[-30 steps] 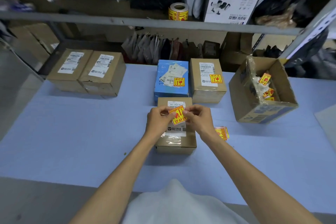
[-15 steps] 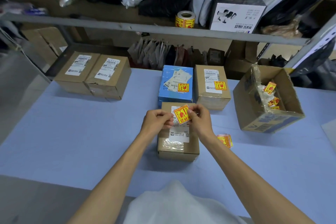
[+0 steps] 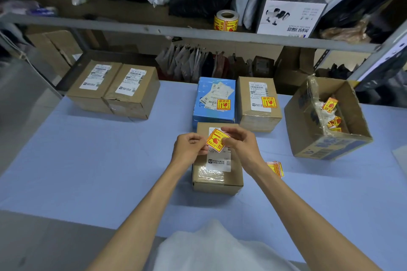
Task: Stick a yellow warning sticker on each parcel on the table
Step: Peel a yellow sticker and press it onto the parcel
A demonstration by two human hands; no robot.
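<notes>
Nearest me, a pale crumpled cloth [image 3: 215,248] bulges over the front edge of the tabletop [image 3: 88,160], and both bare forearms reach out past it. Left of the arms I've got a wide run of smooth, light-blue surface. On the right the lane is narrower.

Now the hands: left hand [image 3: 189,149] and right hand [image 3: 242,147] meet above the near parcel [image 3: 218,180], a small brown cardboard box with glossy tape and a white label on its lid. Between them is the yellow warning sticker [image 3: 218,139], square, red-printed, tilted like a diamond. The left fingers are clamped on its left corner, and the right thumb and fingers pinch its right side. I can't tell whether it touches the lid.

Just right of the right wrist, a small fanned sticker stack [image 3: 275,168] lies flat on the tabletop.

Moving out, close behind the near parcel stands a glossy blue parcel [image 3: 204,116]. Beside it is a brown stickered parcel [image 3: 259,119], and each carries a yellow sticker on top.

Far left, well apart, the outer left parcel [image 3: 92,86] and inner left parcel [image 3: 134,94] sit side by side near the back edge, matte cardboard with white labels.

Far right, an open carton [image 3: 330,145] sits tilted, with crumpled clear film and yellow-red scraps inside.

Beyond the back edge, a grey metal shelf [image 3: 154,28] carries a sticker roll [image 3: 226,21].
</notes>
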